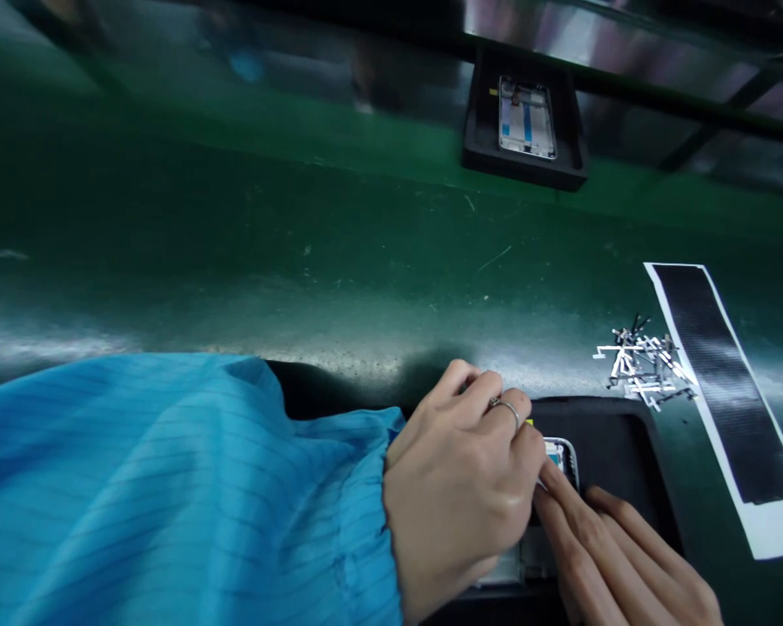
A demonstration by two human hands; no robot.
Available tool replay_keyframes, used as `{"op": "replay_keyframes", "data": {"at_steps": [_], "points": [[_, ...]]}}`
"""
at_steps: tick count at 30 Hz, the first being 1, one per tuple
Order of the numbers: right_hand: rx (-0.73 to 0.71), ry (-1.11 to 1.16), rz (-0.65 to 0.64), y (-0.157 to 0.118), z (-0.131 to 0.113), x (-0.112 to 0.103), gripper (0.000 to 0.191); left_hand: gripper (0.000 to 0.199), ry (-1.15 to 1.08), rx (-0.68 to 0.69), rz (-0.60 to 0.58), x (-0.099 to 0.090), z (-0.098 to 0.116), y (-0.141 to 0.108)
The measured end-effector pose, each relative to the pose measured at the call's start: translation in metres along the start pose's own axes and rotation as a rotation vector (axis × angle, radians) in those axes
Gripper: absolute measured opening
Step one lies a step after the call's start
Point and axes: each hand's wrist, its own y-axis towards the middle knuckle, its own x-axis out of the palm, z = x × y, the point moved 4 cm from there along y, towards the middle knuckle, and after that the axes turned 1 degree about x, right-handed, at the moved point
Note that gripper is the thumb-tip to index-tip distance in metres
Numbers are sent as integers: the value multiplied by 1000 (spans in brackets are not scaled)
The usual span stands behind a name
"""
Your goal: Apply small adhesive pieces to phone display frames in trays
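Observation:
A silver-framed phone body [566, 459] lies in a black tray [617, 435] at the lower right, much of it hidden under both hands. My left hand [466, 487], with a ring on one finger and a blue striped sleeve behind it, is curled over the phone's left side; its fingertips are out of sight. From the lower right comes my right hand [619, 556], its forward fingers pressed together at the phone, meeting the left hand. Whatever either hand pinches is hidden.
On the green bench [339, 252], a second black tray [528, 169] at the back holds another phone body [527, 122]. To the right lie a pile of small silver and black strips [645, 361] and a white-edged sheet with a black panel [731, 382].

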Motion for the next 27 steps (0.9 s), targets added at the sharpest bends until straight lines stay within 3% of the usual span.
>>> {"op": "replay_keyframes", "data": {"at_steps": [4, 9, 14, 18, 20, 24, 27], "points": [[9, 10, 14, 2, 4, -2, 32, 32, 65, 47, -14, -4, 4, 3], [2, 83, 36, 4, 8, -4, 47, 35, 227, 187, -242, -9, 13, 6], [36, 146, 50, 2, 9, -3, 50, 35, 255, 363, -221, -19, 16, 1], [135, 137, 134, 0, 6, 1, 37, 39, 237, 430, -244, -23, 14, -6], [142, 108, 153, -1, 4, 1, 33, 38, 227, 444, -222, -24, 13, -9], [-20, 81, -6, -3, 1, 3, 39, 37, 227, 452, -208, -20, 10, -9], [-3, 104, 3, -4, 4, -2, 42, 42, 215, 368, -181, -15, 6, -4]]}}
